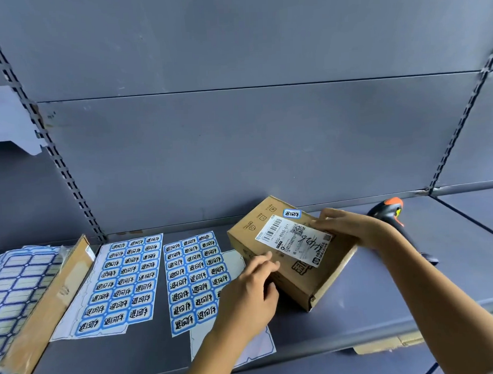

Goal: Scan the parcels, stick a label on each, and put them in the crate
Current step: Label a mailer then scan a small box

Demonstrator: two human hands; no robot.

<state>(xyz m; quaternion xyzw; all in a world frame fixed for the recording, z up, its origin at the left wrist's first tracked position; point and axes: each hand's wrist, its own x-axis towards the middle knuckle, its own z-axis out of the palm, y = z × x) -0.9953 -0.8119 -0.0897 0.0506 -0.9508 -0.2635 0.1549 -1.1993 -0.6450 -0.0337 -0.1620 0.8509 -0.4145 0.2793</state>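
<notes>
Both hands touch the parcel (299, 280) on the shelf (361, 308), left hand (251, 287) with straightish fingers at its near edge, right hand (350, 228) flat over its far corner, neither gripping; with the blue label (292, 213) on, close both firmly on opposite sides before lifting level.

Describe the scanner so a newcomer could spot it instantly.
On the grey shelf, find the cardboard parcel with the right hand resting on it. Just beyond that hand, toward the back wall, lies the scanner. It is the only black thing there, with an orange cap and a yellow-green spot.
</notes>
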